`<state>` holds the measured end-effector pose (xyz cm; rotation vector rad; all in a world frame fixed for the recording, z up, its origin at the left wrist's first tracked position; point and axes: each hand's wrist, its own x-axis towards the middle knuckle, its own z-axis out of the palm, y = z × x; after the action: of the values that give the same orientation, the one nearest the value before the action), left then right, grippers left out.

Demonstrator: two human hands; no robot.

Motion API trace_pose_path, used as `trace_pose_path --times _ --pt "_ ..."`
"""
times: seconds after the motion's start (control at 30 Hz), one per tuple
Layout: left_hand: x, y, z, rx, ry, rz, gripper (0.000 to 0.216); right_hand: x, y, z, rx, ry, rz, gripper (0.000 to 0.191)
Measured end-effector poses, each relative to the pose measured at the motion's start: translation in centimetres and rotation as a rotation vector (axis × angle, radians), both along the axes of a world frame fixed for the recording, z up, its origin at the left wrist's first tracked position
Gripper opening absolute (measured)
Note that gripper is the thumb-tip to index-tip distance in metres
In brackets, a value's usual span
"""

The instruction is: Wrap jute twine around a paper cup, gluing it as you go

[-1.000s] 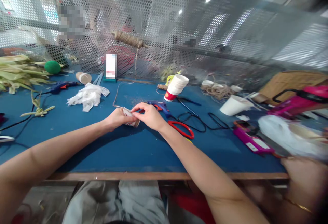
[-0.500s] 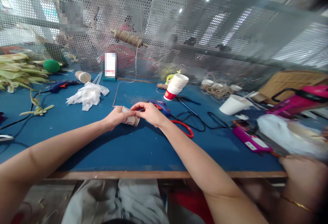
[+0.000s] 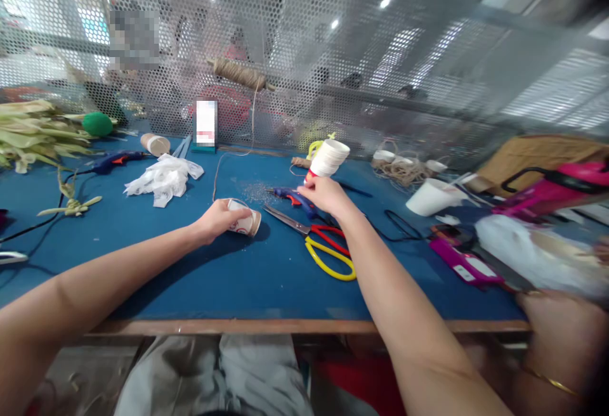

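Note:
My left hand [image 3: 219,219] is closed round a paper cup [image 3: 246,221] that lies on its side, with twine running to it. The cup's open end faces right. My right hand [image 3: 327,195] is over the blue hot glue gun [image 3: 295,199], fingers partly stretched and their tips at its body; the underside of the hand is hidden. Just below lie scissors [image 3: 290,221] with one red and one yellow handle. Behind the right hand leans a stack of white paper cups [image 3: 330,157], its red base partly covered by the hand.
A twine spool [image 3: 238,73] hangs on the perforated screen. Crumpled white lace [image 3: 164,178], a cup on its side [image 3: 156,144] and another glue gun [image 3: 114,160] lie left. A white cup [image 3: 432,196], purple device [image 3: 464,260] and another person's arm [image 3: 561,333] are right.
My right hand has left the cup in my left hand and moved right to the glue gun. The scissors' blades and yellow handle now show. My left hand stays on the cup.

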<state>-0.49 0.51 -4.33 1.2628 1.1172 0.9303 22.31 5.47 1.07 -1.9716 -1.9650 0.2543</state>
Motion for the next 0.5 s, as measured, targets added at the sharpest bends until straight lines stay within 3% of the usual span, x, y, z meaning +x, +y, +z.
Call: trace_pose_path --times 0.1,0.27,0.33,0.5 --pt "0.0 -0.1 -0.1 0.003 -0.013 0.004 0.025 1.1 0.6 -1.1 -0.143 -0.046 -0.042 0.023" --pt "-0.1 -0.1 0.0 0.033 -0.028 -0.002 0.026 0.8 0.7 -2.7 -0.175 0.109 -0.052 0.012" --pt "-0.3 0.0 0.0 0.06 -0.006 0.008 0.027 0.5 0.1 -2.4 -0.161 0.198 -0.032 0.003" --pt "-0.6 0.2 0.0 0.079 0.022 0.039 0.027 -0.5 -3.4 0.1 -0.149 0.619 0.18 0.015"
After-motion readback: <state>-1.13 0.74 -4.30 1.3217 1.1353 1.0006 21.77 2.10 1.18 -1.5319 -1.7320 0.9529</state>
